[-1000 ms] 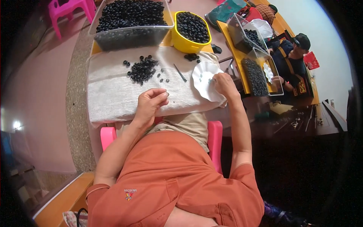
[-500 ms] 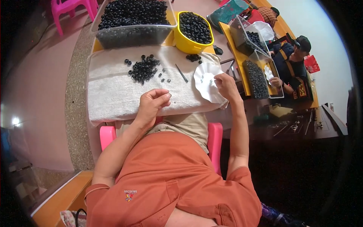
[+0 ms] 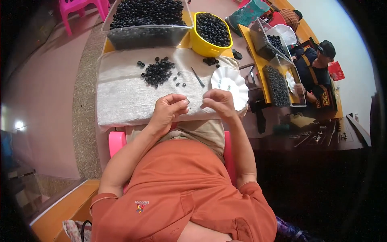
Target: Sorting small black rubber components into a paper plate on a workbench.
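Observation:
My left hand (image 3: 169, 109) and my right hand (image 3: 217, 103) are close together over the front edge of a white cloth (image 3: 121, 97), fingertips pinched and nearly touching. Anything between the fingertips is too small to see. A white scalloped plate (image 3: 234, 82) lies just behind my right hand. Further back on the cloth there is a loose pile of small black rings (image 3: 157, 72), with a thin dark tool (image 3: 197, 76) to its right.
A clear tub (image 3: 141, 38) and a yellow bowl (image 3: 201, 48), both full of black rings, stand at the back of the table. To the right another person (image 3: 318, 68) sits by more clear tubs (image 3: 278, 84). A pink stool (image 3: 76, 8) stands far left.
My right hand has left the white plate and moved left to meet my left hand. My left hand stayed at the cloth's front edge.

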`<act>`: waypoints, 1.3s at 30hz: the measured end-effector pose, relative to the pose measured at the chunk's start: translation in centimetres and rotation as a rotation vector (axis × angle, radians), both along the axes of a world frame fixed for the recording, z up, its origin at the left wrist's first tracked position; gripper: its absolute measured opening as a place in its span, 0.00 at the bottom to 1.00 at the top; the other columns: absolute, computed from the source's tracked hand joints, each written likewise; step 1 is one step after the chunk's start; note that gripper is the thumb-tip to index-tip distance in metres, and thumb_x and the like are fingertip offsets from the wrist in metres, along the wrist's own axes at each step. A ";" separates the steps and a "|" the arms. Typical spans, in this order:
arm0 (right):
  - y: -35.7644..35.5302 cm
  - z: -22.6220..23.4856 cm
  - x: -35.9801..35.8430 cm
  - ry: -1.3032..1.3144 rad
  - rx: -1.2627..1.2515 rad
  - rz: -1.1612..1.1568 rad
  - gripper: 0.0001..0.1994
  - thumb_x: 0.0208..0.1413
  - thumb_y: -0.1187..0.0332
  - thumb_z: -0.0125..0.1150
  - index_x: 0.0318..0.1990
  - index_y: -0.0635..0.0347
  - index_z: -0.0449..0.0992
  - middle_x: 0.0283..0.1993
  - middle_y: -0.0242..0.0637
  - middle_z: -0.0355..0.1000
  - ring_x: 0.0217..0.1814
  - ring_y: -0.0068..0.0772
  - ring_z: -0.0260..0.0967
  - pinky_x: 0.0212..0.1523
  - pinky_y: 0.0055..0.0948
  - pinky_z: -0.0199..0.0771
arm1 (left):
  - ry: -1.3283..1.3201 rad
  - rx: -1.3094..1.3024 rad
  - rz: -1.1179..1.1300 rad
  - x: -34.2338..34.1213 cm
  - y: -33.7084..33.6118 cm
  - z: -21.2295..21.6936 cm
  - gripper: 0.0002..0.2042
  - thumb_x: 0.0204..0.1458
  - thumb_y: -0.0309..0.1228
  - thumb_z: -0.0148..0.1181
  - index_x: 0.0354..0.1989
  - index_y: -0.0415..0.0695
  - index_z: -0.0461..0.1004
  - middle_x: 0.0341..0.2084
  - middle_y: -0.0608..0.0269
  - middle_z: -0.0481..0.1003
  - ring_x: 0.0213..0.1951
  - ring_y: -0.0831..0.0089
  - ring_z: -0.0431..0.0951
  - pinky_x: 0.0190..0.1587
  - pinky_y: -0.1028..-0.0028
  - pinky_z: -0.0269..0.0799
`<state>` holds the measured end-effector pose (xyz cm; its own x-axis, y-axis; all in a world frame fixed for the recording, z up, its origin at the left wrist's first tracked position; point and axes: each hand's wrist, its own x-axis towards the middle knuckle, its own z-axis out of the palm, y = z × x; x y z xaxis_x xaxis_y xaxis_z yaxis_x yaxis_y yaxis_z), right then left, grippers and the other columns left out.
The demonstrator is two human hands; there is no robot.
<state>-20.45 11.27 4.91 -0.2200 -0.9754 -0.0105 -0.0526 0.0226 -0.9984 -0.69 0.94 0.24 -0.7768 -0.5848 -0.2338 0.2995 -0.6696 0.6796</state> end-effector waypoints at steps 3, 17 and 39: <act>-0.8 -1.2 1.3 -0.060 -0.004 0.038 0.03 0.54 0.78 0.63 0.34 0.69 0.76 0.31 0.34 0.74 0.34 0.23 0.74 0.37 0.21 0.75 | 0.026 0.020 -0.064 0.1 0.0 0.4 0.06 0.55 0.24 0.61 0.40 0.39 0.75 0.33 0.62 0.77 0.36 0.75 0.77 0.40 0.76 0.76; -1.0 -1.7 2.5 -0.133 0.006 0.055 0.04 0.52 0.76 0.67 0.33 0.67 0.78 0.31 0.34 0.77 0.34 0.20 0.74 0.35 0.18 0.75 | 0.104 0.054 -0.150 0.1 -0.3 0.3 0.06 0.55 0.23 0.60 0.39 0.38 0.75 0.35 0.61 0.77 0.37 0.72 0.78 0.42 0.72 0.77; -1.1 -2.5 6.9 0.794 -0.512 -0.221 0.13 0.50 0.79 0.65 0.44 0.66 0.76 0.38 0.47 0.71 0.33 0.39 0.73 0.32 0.28 0.74 | 0.099 0.191 -0.070 0.2 -0.4 0.0 0.07 0.56 0.25 0.60 0.41 0.40 0.74 0.35 0.62 0.77 0.36 0.73 0.79 0.41 0.70 0.80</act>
<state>-13.56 10.17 2.43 -0.1584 -0.7565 0.6345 -0.7625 -0.3146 -0.5654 -0.45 0.58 0.21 -0.8385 -0.4812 -0.2555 0.3071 -0.8048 0.5078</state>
